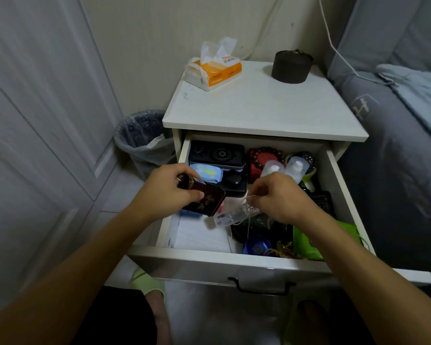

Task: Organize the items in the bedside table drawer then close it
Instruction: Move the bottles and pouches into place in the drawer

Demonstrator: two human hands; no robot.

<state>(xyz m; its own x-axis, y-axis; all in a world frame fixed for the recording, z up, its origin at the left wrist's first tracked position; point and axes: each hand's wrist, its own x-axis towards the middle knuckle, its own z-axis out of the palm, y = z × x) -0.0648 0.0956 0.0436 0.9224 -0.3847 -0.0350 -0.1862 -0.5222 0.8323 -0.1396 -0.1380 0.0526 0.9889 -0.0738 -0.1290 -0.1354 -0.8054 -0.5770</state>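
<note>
Bedroom corner fills the frame: a grey bed (396, 150) runs down the right side, pale closet doors (35, 120) down the left, and a lined waste bin (142, 138) sits at centre left. At the centre stands the white bedside table (259, 113), with a tissue pack (213, 70) and a dark round container (292, 67) on its top, toward the upper middle of the frame.

Below the tabletop the drawer (224, 263) is pulled fully out, so closing is not yet done. Its back left looks fairly ordered: a black case (217, 153) lies flat along the rear, with a light blue packet (207, 173) just in front of it. The back right and lower right remain crowded, judging by a bead bracelet (266, 155), two small white bottles (284, 168), a green pouch (306, 240) and a blue round item (258, 247) lying mixed together.

Over the drawer's middle, the left hand (164, 188) is closed around a dark red tin (204, 199) with gold lettering, lifted clear of the contents. The right hand (279, 197) pinches a thin cord tied to a clear plastic piece (237, 215), fingers drawn tight.

Sorting appears to be midway, with the right half and the held items still to place.
</note>
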